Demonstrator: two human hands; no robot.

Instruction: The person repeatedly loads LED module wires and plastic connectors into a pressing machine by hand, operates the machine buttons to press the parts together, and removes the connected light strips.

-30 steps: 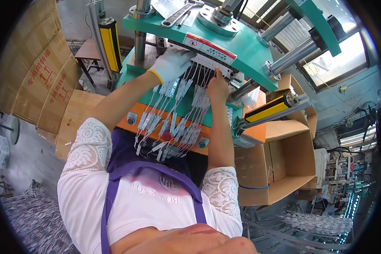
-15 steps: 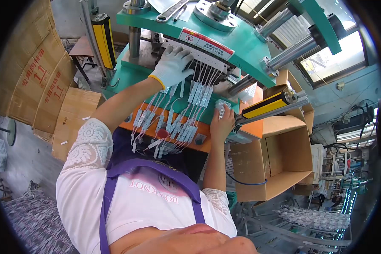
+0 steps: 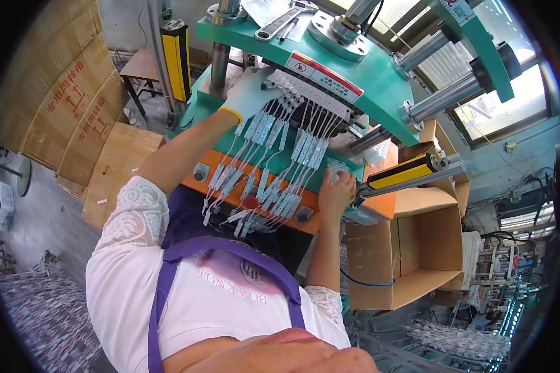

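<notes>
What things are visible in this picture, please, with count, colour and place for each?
Press: one, green, top centre
Warning label: one, red and white, press edge
Wrench: one, silver, on the press
Wired modules: many, whitish, hanging before the press
Guards: two, yellow-black, either side
Large open box: one, brown, right
Cardboard panels: several, brown, left
Heap: one, greyish white, lower left
Small clear pieces: uncountable, clear, by right hand
Apron: one, purple, on the person
Left hand: one, white glove, at the modules' upper left
Right hand: one, bare, at the clear pieces
</notes>
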